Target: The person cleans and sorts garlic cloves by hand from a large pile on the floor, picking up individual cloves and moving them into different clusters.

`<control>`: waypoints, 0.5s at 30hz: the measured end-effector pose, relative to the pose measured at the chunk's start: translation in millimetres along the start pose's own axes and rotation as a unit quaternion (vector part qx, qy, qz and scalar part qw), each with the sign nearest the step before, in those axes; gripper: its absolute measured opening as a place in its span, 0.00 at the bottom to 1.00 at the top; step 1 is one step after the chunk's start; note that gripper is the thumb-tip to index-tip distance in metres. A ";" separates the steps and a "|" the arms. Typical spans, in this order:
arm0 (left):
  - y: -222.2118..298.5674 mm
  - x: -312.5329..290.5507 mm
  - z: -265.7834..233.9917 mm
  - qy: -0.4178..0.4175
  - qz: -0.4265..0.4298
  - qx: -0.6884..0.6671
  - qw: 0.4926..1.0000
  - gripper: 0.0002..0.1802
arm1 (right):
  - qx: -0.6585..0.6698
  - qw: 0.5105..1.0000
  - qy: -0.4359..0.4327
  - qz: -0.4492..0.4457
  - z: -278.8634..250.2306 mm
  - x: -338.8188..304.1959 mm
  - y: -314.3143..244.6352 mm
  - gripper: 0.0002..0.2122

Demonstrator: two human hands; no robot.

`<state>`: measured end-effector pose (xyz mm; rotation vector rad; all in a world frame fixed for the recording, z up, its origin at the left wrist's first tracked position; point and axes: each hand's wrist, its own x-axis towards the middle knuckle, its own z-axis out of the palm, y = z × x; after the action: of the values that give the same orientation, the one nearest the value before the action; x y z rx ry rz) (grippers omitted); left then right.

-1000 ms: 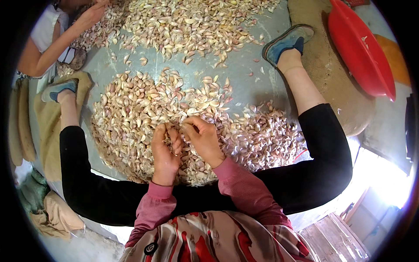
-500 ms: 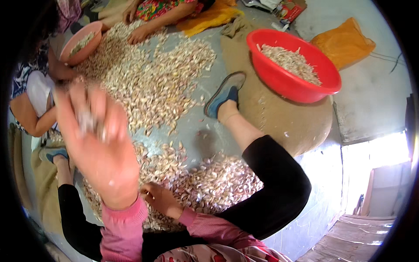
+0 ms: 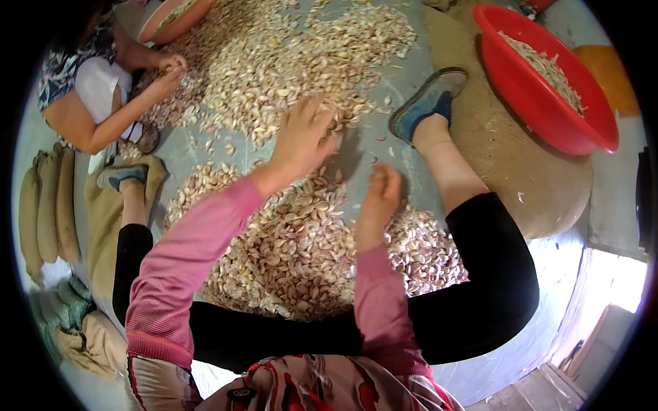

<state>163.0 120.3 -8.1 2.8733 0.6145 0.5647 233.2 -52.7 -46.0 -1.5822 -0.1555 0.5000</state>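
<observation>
Loose garlic cloves form a near heap (image 3: 291, 257) between my legs, and a wider spread of cloves (image 3: 274, 75) lies beyond it on the grey floor. My left hand (image 3: 305, 140) reaches over the near edge of the far spread, its fingers curled around pale garlic cloves (image 3: 334, 122) at the palm. To its right, above the right end of the near heap, my right hand (image 3: 380, 202) has its fingers bent together. Whatever sits between those fingers is too small or hidden to make out.
A red basin (image 3: 548, 130) of pale scraps stands on a stuffed sack (image 3: 507, 185) at right. At far left, a co-worker's hands (image 3: 168, 75) work over cloves near a pink basin (image 3: 175, 27). Folded sacks (image 3: 51, 205) lie at left; my right shoe (image 3: 428, 103) rests by the cloves.
My left hand has come down from its raised place at left, forward and right to the far cloves. My right hand has lifted from the near heap and moved right. The view has shifted.
</observation>
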 end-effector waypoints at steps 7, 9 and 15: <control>-10.5 -173.7 -45.2 -0.403 -0.032 0.044 0.914 0.42 | -0.443 0.823 -0.131 -0.330 44.3 2.7 30.0 0.17; -29.3 -183.3 -63.7 -0.428 -0.067 0.084 0.897 0.43 | -0.470 0.783 -0.209 -0.349 52.9 -31.2 33.0 0.17; -72.3 -199.6 -118.6 -0.450 -0.166 0.107 0.871 0.43 | -0.520 0.691 -0.422 -0.270 15.8 -114.7 -2.4 0.16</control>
<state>-78.5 109.6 19.0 2.6600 0.9648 -0.8978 125.0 -83.5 -18.4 -2.1012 -1.8511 0.6755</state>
